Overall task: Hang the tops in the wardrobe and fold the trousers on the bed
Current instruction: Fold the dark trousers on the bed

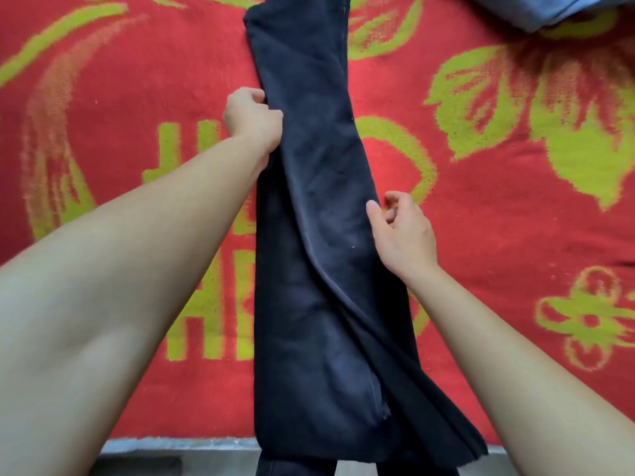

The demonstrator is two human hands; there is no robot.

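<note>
Bed edge: a grey strip [171,444] is seen along the bottom of the frame, under the red woven bed cover with yellow-green flower patterns [481,235].
Trousers: the long dark navy trousers [319,269] are laid lengthwise on the cover at the centre of the frame, one leg stacked on the other, with the near end hanging past the bed edge.
Right hand: the right hand [402,231] is held at the right edge of the trousers, right of centre; the thumb is laid against the fabric and the fingers are loosely curled, but whether cloth is pinched cannot be told.
Left hand: the left hand [254,118] is placed farther up, left of centre, and the left edge of the trousers is gripped in its curled fingers.
Far corner: a piece of pale blue cloth [549,8] is seen at the upper right.
</note>
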